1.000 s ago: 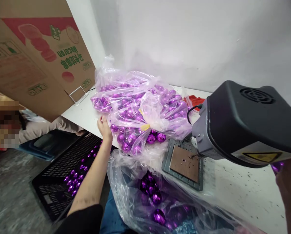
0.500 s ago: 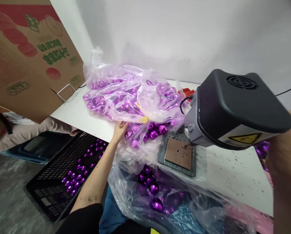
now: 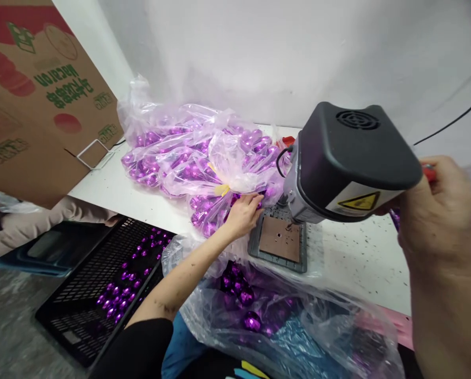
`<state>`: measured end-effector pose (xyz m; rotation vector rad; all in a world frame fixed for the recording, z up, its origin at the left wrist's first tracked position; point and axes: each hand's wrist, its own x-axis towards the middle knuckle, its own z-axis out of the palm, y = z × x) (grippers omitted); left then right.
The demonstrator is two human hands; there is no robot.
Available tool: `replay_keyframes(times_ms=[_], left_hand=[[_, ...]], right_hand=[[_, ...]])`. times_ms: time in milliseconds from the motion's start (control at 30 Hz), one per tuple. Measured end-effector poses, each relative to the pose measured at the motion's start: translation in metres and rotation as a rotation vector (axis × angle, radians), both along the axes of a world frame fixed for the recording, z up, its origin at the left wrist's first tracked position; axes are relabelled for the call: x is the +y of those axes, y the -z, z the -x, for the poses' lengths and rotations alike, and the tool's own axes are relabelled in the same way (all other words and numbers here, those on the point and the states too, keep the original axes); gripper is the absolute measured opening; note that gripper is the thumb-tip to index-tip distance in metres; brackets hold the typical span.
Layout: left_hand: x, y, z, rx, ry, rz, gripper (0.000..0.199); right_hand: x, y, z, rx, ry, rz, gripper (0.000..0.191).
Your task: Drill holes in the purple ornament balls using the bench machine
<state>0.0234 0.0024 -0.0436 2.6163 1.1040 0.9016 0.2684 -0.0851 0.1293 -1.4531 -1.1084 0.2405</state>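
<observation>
My left hand [image 3: 243, 215] reaches to the right edge of a heap of shiny purple faceted balls [image 3: 206, 210] under a clear plastic bag [image 3: 188, 150]. Its fingers curl down among the balls; what they hold is hidden. My right hand [image 3: 443, 200] is wrapped round a red-ended handle [image 3: 429, 172] behind a black bench machine [image 3: 354, 152] with a yellow warning label. Beneath the machine's head lies a square brown plate [image 3: 280, 238] with a small hole, on a grey base [image 3: 255, 245] sprinkled with dark bits.
An open plastic bag [image 3: 314, 310] with purple balls hangs at the table's front edge. Low on the left, a black crate [image 3: 77, 295] holds more balls. A large cardboard box [image 3: 49, 131] stands behind it. Another person's leg [image 3: 54, 221] shows below the box.
My left hand has moved right, from the bag's front left edge to the balls near the grey base. My right hand stays at the machine's handle. The whole view has shifted slightly.
</observation>
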Motion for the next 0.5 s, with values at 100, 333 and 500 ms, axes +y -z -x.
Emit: replay_keyframes(times_ms=[100,333,500], left_hand=[[0.021,0.013,0.001,0.145,-0.111,0.045,0.048],[0.015,0.011,0.037,-0.07,-0.145,0.197,0.059],[-0.05,-0.023,0.067,-0.434,0.07,0.502,0.052]], right_hand=[[-0.001,0.001,-0.003,-0.011,-0.038,0.005,0.044],[0.0,0.005,-0.008,-0.003,-0.093,-0.021,0.048],[-0.002,0.007,-0.009,-0.028,-0.063,-0.023,0.047]])
